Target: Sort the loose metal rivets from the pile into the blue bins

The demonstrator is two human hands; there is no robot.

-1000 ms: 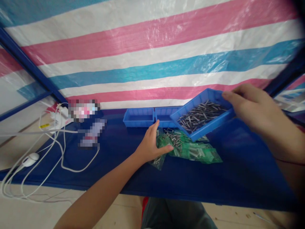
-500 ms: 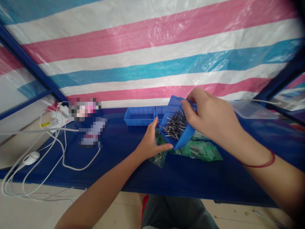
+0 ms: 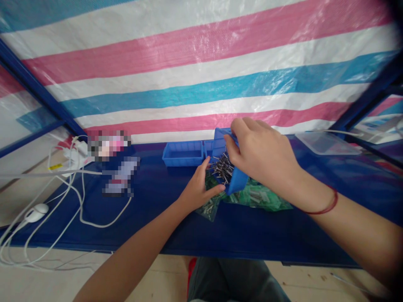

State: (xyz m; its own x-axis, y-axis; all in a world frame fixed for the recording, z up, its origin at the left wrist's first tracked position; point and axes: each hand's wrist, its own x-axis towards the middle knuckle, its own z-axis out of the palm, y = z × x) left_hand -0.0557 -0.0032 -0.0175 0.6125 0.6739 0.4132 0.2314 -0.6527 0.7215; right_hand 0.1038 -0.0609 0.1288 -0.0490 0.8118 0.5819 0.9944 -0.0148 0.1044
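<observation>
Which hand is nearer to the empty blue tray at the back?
Left. The left hand lies just in front of the tray; the right hand is further right, holding a tilted bin.

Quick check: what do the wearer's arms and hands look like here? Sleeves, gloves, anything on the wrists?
Both forearms are bare, with no sleeves in view. The left hand and right hand wear no gloves, and no rings show. A thin red cord bracelet circles the right wrist. The left wrist carries nothing visible. No watch, markings or cables on either arm.
</observation>
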